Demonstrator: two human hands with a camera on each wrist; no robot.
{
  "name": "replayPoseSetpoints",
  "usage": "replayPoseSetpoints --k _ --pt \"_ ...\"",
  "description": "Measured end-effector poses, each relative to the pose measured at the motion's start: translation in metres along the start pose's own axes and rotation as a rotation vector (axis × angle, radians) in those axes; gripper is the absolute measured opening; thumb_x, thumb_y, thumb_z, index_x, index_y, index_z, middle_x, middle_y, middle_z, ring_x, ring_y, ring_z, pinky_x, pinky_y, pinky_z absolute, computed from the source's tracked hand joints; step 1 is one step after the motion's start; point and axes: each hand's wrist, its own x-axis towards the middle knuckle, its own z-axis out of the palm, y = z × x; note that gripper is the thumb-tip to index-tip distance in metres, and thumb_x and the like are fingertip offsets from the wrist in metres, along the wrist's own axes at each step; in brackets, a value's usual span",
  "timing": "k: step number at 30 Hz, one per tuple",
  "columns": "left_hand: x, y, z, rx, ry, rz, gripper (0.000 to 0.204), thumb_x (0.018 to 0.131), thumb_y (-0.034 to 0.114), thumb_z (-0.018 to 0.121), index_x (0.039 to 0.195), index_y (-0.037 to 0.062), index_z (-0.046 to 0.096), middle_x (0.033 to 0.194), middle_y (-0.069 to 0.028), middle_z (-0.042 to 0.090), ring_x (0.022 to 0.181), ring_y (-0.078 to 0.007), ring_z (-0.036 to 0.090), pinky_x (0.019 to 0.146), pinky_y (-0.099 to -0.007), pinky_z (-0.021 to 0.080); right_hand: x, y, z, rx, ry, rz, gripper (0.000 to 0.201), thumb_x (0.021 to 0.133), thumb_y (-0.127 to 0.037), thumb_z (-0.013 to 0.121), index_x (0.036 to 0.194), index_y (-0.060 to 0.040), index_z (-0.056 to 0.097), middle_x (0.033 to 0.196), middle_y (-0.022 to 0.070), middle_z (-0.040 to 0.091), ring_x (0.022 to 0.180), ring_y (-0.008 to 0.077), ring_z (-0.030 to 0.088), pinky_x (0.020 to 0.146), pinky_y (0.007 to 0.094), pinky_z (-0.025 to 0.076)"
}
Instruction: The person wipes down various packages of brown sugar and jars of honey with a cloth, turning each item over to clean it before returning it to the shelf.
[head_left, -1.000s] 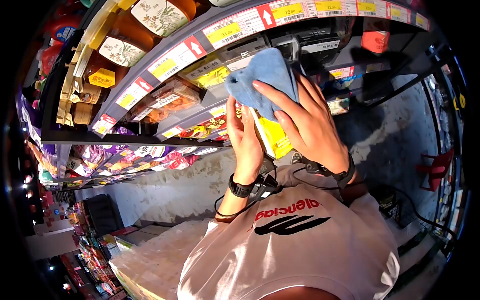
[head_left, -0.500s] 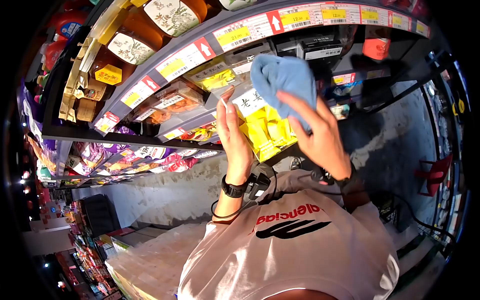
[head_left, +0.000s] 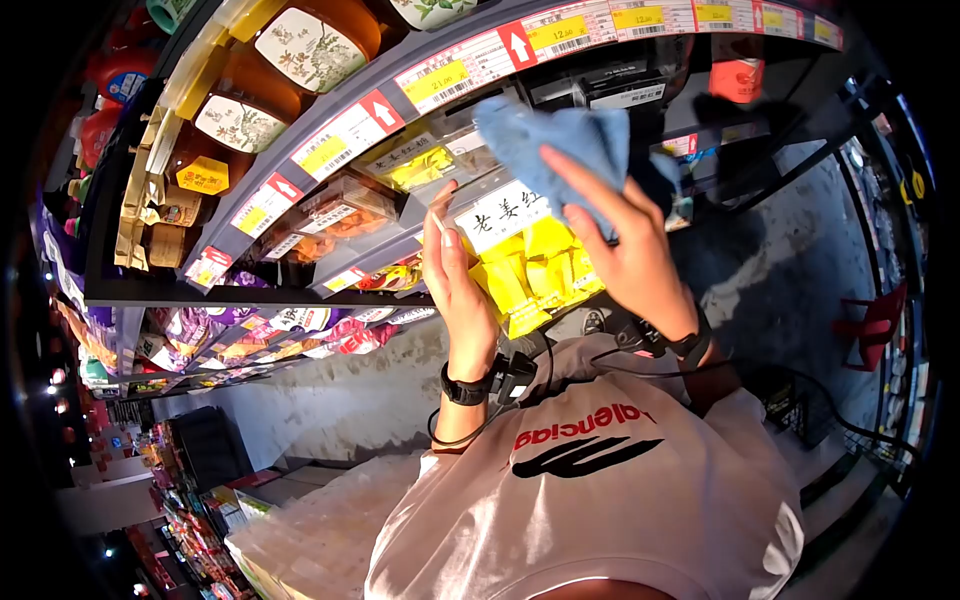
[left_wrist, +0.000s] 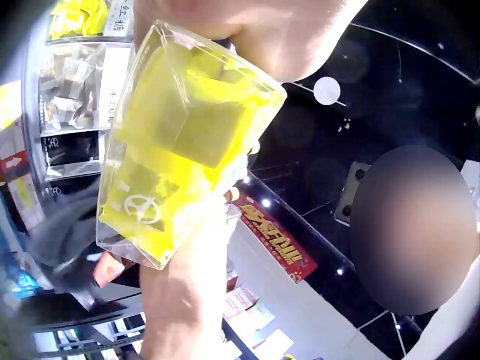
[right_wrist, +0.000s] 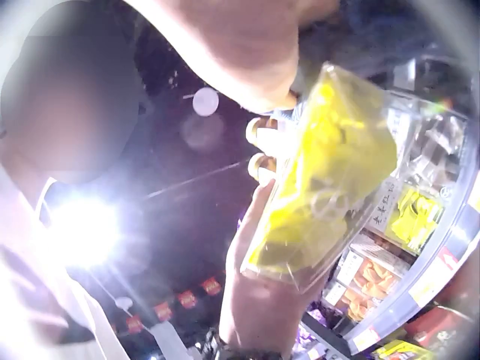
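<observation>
A clear packet of yellow sweets (head_left: 525, 262) with a white label is raised in front of the shelf. My left hand (head_left: 462, 290) grips its left edge, thumb upward. In the left wrist view the packet (left_wrist: 180, 142) fills the centre, and in the right wrist view the packet (right_wrist: 322, 180) has fingers (right_wrist: 262, 135) curled round its side. My right hand (head_left: 620, 245) holds a bunched blue cloth (head_left: 545, 138) against the packet's top right corner, fingers spread over the cloth.
Tilted shelves run behind the hands, edged with red and yellow price tags (head_left: 440, 75). Orange-lidded jars (head_left: 310, 40) stand above, and boxed sweets (head_left: 340, 210) sit just left of the packet. A red chair (head_left: 880, 335) stands on the floor at right.
The blue cloth has slid up and right off the packet's face, uncovering the white label and yellow sweets. The left hand has dropped slightly with the packet.
</observation>
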Motion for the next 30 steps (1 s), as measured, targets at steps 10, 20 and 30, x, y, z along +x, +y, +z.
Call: replayPoseSetpoints --k 10,20,30 --pt "0.000 0.031 0.003 -0.360 0.107 -0.227 0.059 0.103 0.047 0.038 0.143 0.0035 0.041 0.139 -0.0113 0.053 0.123 -0.0237 0.055 0.104 -0.0370 0.044 -0.072 0.067 0.038 0.850 -0.024 0.311 0.038 0.099 -0.009 0.050 0.135 0.0034 0.051 0.131 0.0098 0.059 0.121 0.0168 0.053 0.106 0.0304 0.037" --pt "0.013 0.019 -0.004 -0.381 0.047 -0.240 0.056 0.104 0.044 0.038 0.140 0.0012 0.043 0.135 -0.0131 0.056 0.119 -0.0237 0.059 0.101 -0.0378 0.048 -0.060 0.081 0.025 1.869 -0.265 0.543 0.076 0.096 -0.058 0.044 0.141 0.0038 0.044 0.139 0.0149 0.054 0.128 0.0290 0.051 0.110 0.0408 0.035" --pt "0.017 0.007 0.007 -0.192 -0.088 -0.334 0.048 0.104 0.040 0.042 0.128 -0.0007 0.050 0.120 -0.0138 0.064 0.100 -0.0191 0.067 0.086 -0.0316 0.055 -0.054 0.079 0.031 1.948 -0.334 0.475 0.062 0.095 -0.039 0.060 0.143 -0.0045 0.043 0.142 0.0116 0.052 0.129 0.0260 0.052 0.108 0.0424 0.040"
